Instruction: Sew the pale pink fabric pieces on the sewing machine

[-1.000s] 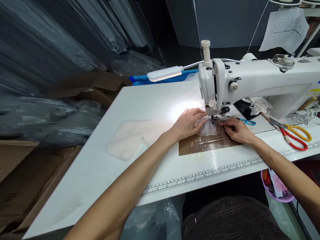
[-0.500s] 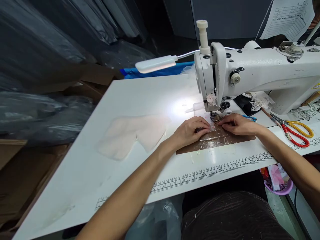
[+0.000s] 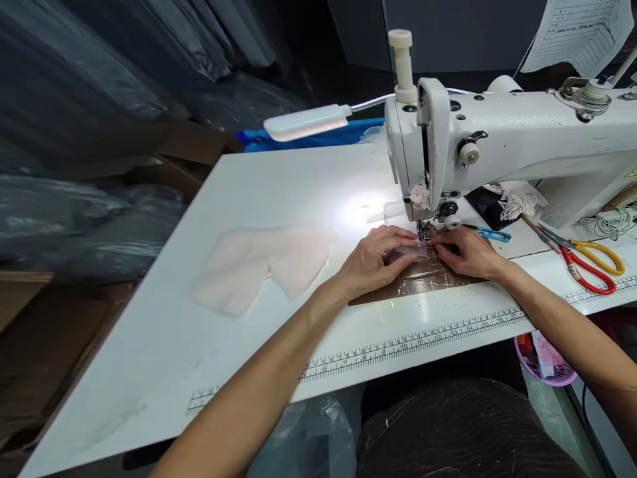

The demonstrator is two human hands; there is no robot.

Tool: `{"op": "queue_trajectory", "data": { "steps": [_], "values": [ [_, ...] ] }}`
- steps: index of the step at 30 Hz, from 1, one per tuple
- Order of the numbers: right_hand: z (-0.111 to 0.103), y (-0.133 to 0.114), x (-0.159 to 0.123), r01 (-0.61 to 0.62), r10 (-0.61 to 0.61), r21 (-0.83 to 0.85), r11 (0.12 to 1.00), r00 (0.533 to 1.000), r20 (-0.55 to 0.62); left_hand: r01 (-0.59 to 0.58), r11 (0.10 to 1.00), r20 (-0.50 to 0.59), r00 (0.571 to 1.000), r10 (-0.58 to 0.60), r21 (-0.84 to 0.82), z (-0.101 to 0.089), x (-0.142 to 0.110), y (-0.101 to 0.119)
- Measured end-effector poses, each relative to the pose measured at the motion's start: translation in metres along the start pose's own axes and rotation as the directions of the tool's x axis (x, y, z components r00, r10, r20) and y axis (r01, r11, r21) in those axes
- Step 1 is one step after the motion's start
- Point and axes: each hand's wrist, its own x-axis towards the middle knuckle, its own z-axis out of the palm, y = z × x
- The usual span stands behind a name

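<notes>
A small piece of sheer white fabric (image 3: 409, 251) lies under the presser foot (image 3: 426, 230) of a white sewing machine (image 3: 517, 136). From its left side, my left hand (image 3: 374, 260) holds it against the brown sheet (image 3: 423, 282), fingers bent and thumb lower down. My right hand (image 3: 465, 253) pinches the fabric's right edge close by the foot, with the other fingers curled. Fingertips partly hide the fabric. A pale pink cut fabric piece (image 3: 263, 262) rests flat on the white table (image 3: 164, 332) left of my hands.
Red-and-yellow-handled scissors (image 3: 590, 262) and a blue-handled tool (image 3: 492, 234) lie right of my hands. White lace (image 3: 517, 201) sits under the machine arm. A lamp (image 3: 307, 122) lights the table, and a purple basket (image 3: 560, 380) stands below the front edge.
My right hand has shifted slightly left along the fabric. My left index finger and thumb are farther apart, and the fabric between my hands has shifted. The view has tilted a little.
</notes>
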Motion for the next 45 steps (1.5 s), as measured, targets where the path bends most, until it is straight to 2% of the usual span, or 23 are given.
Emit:
{"op": "queue_trajectory", "data": {
  "steps": [4, 8, 16, 18, 21, 23, 26, 28, 34, 40, 45],
  "values": [
    [0.002, 0.002, 0.0, -0.015, 0.014, -0.057, 0.998, 1.0, -0.01, -0.026, 1.0, 0.056, 0.998, 0.027, -0.015, -0.005, 0.001, -0.004],
    [0.003, 0.005, 0.0, -0.024, 0.024, -0.069, 0.997, 1.0, -0.001, -0.033, 0.999, 0.137, 0.99, 0.036, -0.027, 0.0, 0.002, -0.005],
    [0.002, 0.003, 0.001, -0.028, 0.028, -0.058, 0.998, 1.0, 0.006, 0.104, 0.989, 0.104, 0.99, -0.094, -0.103, 0.005, 0.002, -0.004],
    [0.002, 0.002, 0.001, -0.04, 0.04, -0.04, 0.998, 0.999, 0.001, 0.114, 0.986, 0.039, 0.993, -0.11, -0.121, 0.005, 0.003, -0.001],
    [0.001, 0.0, 0.001, -0.057, 0.057, 0.005, 0.998, 0.998, -0.03, 0.05, 0.998, -0.12, 0.991, -0.055, -0.038, 0.007, 0.004, 0.004],
    [0.001, 0.0, 0.0, -0.049, 0.05, 0.021, 0.999, 0.997, -0.056, -0.047, 0.997, -0.146, 0.988, 0.054, 0.056, 0.01, 0.005, 0.005],
    [0.001, 0.002, -0.001, -0.024, 0.024, -0.005, 1.0, 0.999, -0.04, -0.194, 0.971, -0.053, 0.978, 0.204, 0.142, 0.014, 0.004, 0.003],
    [0.001, 0.002, -0.001, -0.022, 0.023, -0.056, 0.998, 1.0, 0.014, -0.244, 0.954, 0.013, 0.969, 0.246, 0.174, 0.015, 0.003, 0.0],
    [-0.002, -0.002, -0.002, -0.024, 0.049, -0.186, 0.982, 0.99, 0.133, -0.256, 0.939, 0.049, 0.967, 0.252, 0.228, 0.014, -0.001, -0.003],
    [-0.002, -0.004, -0.002, -0.008, 0.038, -0.224, 0.975, 0.99, 0.133, -0.3, 0.905, 0.066, 0.954, 0.294, 0.303, 0.014, -0.002, -0.002],
    [0.0, -0.004, -0.003, 0.012, 0.015, -0.219, 0.976, 0.993, 0.12, -0.343, 0.867, 0.126, 0.939, 0.319, 0.362, 0.014, -0.001, -0.001]
  ]
}}
